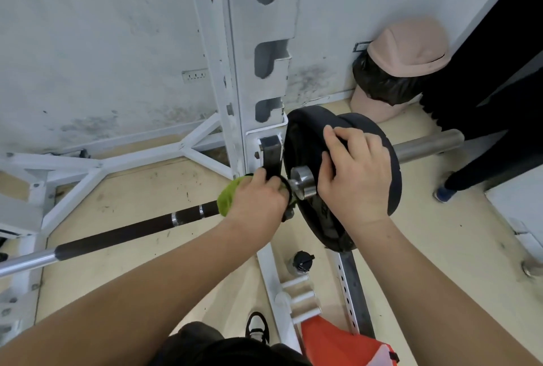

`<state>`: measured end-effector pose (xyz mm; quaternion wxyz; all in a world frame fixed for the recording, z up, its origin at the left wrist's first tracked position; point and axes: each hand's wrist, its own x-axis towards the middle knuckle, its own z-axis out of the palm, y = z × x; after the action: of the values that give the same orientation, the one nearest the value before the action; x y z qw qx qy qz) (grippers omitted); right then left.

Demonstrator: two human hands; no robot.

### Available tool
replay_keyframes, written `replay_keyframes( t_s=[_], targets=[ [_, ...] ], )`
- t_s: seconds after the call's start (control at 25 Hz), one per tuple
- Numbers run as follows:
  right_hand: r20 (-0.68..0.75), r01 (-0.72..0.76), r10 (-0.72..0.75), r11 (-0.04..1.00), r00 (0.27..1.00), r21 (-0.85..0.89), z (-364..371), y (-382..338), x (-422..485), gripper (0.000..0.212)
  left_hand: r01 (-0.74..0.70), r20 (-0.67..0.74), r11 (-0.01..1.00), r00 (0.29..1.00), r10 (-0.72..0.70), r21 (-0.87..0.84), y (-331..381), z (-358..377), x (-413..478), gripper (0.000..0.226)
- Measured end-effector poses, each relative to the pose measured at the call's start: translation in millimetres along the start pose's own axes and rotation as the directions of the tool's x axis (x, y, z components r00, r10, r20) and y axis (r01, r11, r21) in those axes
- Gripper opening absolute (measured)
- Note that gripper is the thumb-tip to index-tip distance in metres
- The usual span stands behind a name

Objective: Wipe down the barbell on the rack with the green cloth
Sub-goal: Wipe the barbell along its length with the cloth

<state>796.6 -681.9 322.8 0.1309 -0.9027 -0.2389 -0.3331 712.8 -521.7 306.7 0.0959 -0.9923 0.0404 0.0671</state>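
The left hand (pixel 258 198), squeezing the green cloth (pixel 228 196) round the barbell (pixel 117 233), is risking a pinch against the rack (pixel 258 72) if the plate (pixel 305 133) the right hand (pixel 355 169) is clutching rolls.

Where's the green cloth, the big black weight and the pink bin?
cloth (pixel 227 196): head view, on the green fold sticking out.
weight (pixel 304 139): head view, on its flat black face, upper left.
bin (pixel 408 45): head view, on its pink lid.
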Motion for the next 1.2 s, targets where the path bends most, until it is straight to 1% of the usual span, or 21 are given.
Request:
replay_keyframes(
  t_s=[0.08,0.12,0.2,0.28,0.32,0.4,0.44,0.52,0.6,0.68,0.72,0.8,0.88,0.96,1.0,1.08,1.2],
  targets=[
    [-0.019,-0.004,0.004,1.0,1.0,0.006,0.5,0.3,-2.9,0.041,0.01,0.08,0.998,0.997,-0.015,0.064,-1.7,-9.1,3.4,0.035],
    [-0.026,-0.003,0.003,1.0,1.0,0.001,1.0,0.1,-5.4,0.042,-0.008,0.11,0.998,0.994,0.002,0.057,0.7,-14.3,10.2,0.032],
    [-0.035,0.008,-0.009,1.0,0.999,-0.007,1.8,-0.1,-9.7,0.041,-0.042,0.109,0.999,0.993,0.039,0.028,7.7,-20.7,22.6,0.029],
    [-0.056,0.011,-0.011,1.0,0.998,-0.009,1.2,1.7,-11.7,0.04,-0.055,0.081,0.998,0.995,0.054,0.004,10.6,-19.9,21.5,0.035],
    [-0.061,0.009,-0.009,1.0,0.998,-0.007,0.7,2.2,-12.3,0.04,-0.048,0.09,0.999,0.995,0.049,-0.011,5.9,-17.3,13.7,0.04],
    [-0.064,0.007,-0.007,1.0,0.998,-0.006,0.4,1.1,-12.9,0.039,0.008,0.153,1.0,0.988,-0.007,-0.002,-9.1,-9.9,-7.9,0.048],
    [-0.06,0.005,-0.006,1.0,0.998,-0.009,0.4,0.7,-13.0,0.039,0.029,0.162,0.999,0.986,-0.034,0.038,-16.9,-7.5,-16.6,0.049],
    [-0.056,-0.004,0.002,1.0,0.998,-0.018,1.1,-0.2,-12.3,0.04,0.051,0.144,0.997,0.988,-0.06,0.064,-21.5,-9.5,-17.3,0.038],
    [-0.05,-0.007,0.006,1.0,0.999,-0.02,1.2,-1.3,-11.1,0.04,-0.004,0.107,1.0,0.994,0.003,0.007,-7.2,-15.8,-0.7,0.032],
    [-0.036,-0.004,0.003,1.0,0.999,-0.02,0.7,-1.4,-8.6,0.04,-0.065,0.05,0.998,0.997,0.066,-0.018,9.2,-19.0,16.8,0.032],
    [-0.029,-0.004,0.004,1.0,1.0,-0.02,0.4,-1.3,-7.6,0.04,-0.062,0.026,0.998,0.998,0.063,-0.023,11.2,-19.6,20.3,0.034],
    [-0.018,-0.005,0.005,1.0,1.0,-0.014,0.3,-1.6,-6.1,0.04,-0.033,0.044,0.999,0.998,0.035,-0.03,3.9,-14.7,11.8,0.038],
    [-0.015,-0.012,0.012,1.0,1.0,-0.005,0.2,-2.2,-7.1,0.04,0.017,0.105,1.0,0.994,-0.017,0.001,-6.3,-7.0,-5.9,0.045],
    [-0.036,-0.021,0.021,1.0,0.999,-0.011,0.7,-3.6,-8.9,0.04,0.033,0.102,0.998,0.994,-0.038,0.053,-5.9,-5.2,-11.6,0.04],
    [-0.046,-0.026,0.025,1.0,0.999,-0.012,0.9,-3.6,-9.2,0.039,0.029,0.096,0.999,0.995,-0.033,0.044,-0.9,-9.9,-5.6,0.035],
    [-0.048,-0.031,0.03,0.999,0.998,-0.01,1.2,-3.5,-9.2,0.039,-0.004,0.07,1.0,0.998,0.004,-0.002,12.7,-17.5,15.2,0.032],
    [-0.037,-0.031,0.031,0.999,0.999,-0.009,1.5,-3.8,-8.5,0.041,-0.041,-0.018,0.999,0.999,0.041,-0.027,17.7,-15.9,27.1,0.037]
  ],
)
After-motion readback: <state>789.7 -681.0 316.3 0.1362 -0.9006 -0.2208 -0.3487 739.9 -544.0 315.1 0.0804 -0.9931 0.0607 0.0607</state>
